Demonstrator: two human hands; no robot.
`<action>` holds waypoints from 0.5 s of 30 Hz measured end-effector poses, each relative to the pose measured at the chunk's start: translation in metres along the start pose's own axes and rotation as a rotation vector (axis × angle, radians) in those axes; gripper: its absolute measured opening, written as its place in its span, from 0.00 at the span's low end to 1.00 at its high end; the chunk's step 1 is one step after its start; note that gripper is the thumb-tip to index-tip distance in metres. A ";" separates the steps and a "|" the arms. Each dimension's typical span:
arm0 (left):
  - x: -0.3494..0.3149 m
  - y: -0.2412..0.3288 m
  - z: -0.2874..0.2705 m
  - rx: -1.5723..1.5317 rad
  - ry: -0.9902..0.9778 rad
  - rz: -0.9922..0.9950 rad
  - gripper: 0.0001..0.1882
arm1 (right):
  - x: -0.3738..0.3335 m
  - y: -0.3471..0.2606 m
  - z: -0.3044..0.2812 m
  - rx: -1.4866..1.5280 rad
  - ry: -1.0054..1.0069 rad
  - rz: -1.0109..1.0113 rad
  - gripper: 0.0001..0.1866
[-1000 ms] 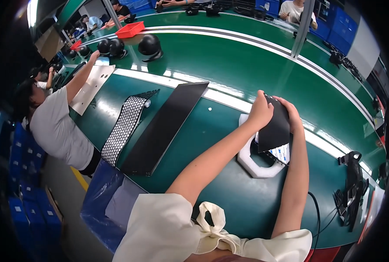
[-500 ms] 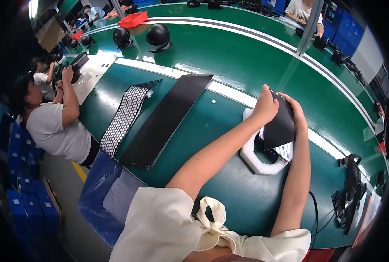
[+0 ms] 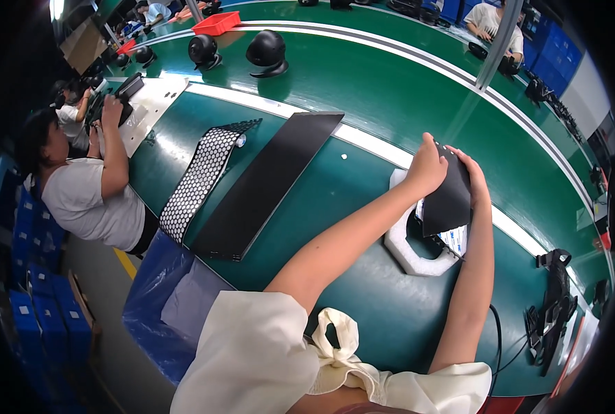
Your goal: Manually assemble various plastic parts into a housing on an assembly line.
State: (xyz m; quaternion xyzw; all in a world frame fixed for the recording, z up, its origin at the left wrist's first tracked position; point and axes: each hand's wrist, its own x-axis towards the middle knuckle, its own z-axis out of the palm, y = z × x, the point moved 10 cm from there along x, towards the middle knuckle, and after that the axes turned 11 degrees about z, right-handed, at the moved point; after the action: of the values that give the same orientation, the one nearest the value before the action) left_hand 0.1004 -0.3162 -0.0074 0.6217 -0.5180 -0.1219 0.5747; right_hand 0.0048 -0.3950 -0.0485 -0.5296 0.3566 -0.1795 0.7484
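Observation:
Both hands are on a black flat sheet (image 3: 449, 200), tilted over a white foam ring (image 3: 418, 261). My left hand (image 3: 428, 169) grips the sheet's upper left edge with curled fingers. Along its upper right edge, my right hand (image 3: 478, 178) is wrapped, its fingertips near the top. Below the sheet, a white piece with blue print (image 3: 453, 239) and a dark part show inside the ring; the rest is hidden. To the left lie a long black panel (image 3: 269, 186) and a curved strip with white hexagons (image 3: 198, 181).
Round black helmet-like units (image 3: 266, 51) stand on the green belt (image 3: 362, 90) beyond the table. Black straps (image 3: 554, 303) and a cable (image 3: 498, 331) lie at the right. A blue plastic-lined bin (image 3: 159, 310) stands front left. A co-worker (image 3: 90, 190) works at the left.
The whole view has shifted slightly. The black units on the belt have moved a little to the right. Both hands keep their hold on the black sheet, nearly unmoved over the foam ring.

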 end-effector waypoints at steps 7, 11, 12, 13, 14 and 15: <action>0.000 0.000 -0.001 -0.013 0.019 0.009 0.20 | 0.001 -0.001 -0.002 -0.024 0.013 -0.014 0.18; -0.001 0.001 -0.001 -0.010 -0.001 -0.009 0.20 | 0.003 0.001 -0.002 0.009 -0.013 -0.013 0.18; -0.001 0.001 0.000 -0.008 -0.003 -0.009 0.20 | 0.003 0.001 -0.002 0.014 -0.018 -0.011 0.18; -0.001 0.001 -0.001 -0.009 -0.004 -0.009 0.20 | 0.003 0.001 -0.002 0.014 -0.017 -0.010 0.18; 0.000 0.001 -0.001 -0.011 -0.005 -0.006 0.20 | 0.004 0.002 -0.002 0.015 -0.025 -0.008 0.18; 0.000 0.001 0.000 -0.014 -0.007 -0.002 0.20 | 0.004 0.002 -0.001 0.017 -0.032 -0.005 0.18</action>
State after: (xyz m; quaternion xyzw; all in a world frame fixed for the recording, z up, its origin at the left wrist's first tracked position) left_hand 0.1001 -0.3158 -0.0066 0.6177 -0.5184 -0.1284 0.5773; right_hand 0.0063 -0.3979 -0.0520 -0.5270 0.3418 -0.1760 0.7579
